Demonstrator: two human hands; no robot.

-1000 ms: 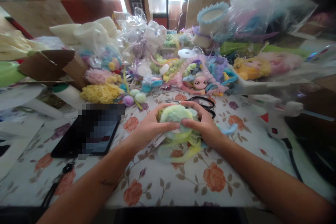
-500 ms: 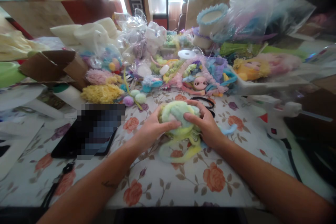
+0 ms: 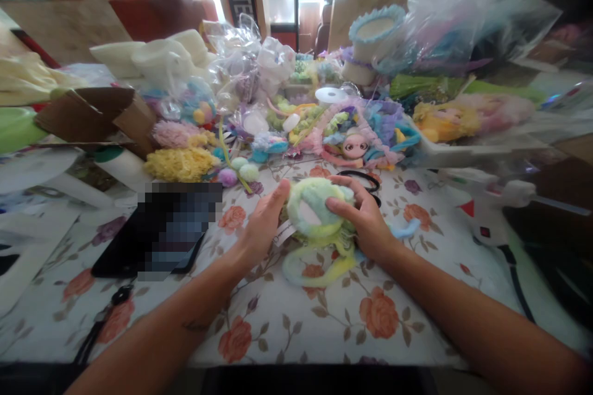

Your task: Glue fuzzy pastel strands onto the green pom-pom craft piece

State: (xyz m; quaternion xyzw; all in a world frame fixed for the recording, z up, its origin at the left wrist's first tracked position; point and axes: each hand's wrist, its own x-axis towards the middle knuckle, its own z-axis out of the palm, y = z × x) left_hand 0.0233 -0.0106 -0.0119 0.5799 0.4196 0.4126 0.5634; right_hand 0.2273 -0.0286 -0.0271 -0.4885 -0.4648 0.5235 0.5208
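A round bundle of fuzzy chenille stem (image 3: 317, 197), pale green and yellow with a whitish patch on its face, is held just above the flowered tablecloth. My right hand (image 3: 364, 216) grips its right side, thumb across the front and fingers over the top edge. Beside its left edge my left hand (image 3: 266, 219) is open, thumb raised; some of its fingers are hidden. A small white tag (image 3: 283, 233) with dark print shows between that hand and the bundle. Below hangs a loose yellow-green loop (image 3: 306, 278), and a pale blue end (image 3: 406, 228) sticks out past my right wrist.
To the left lies a black tablet (image 3: 125, 234). A white glue gun (image 3: 486, 203) stands at the right with its cord. Black rings (image 3: 365, 180) lie behind my hands. Farther back are a doll's face (image 3: 354, 147), pompoms (image 3: 238, 171), a cardboard box (image 3: 92, 114) and plastic bags.
My left hand has let go of the bundle, its thumb lifting off the front and moving left. The white tag now shows. My right hand keeps its grip in nearly the same place.
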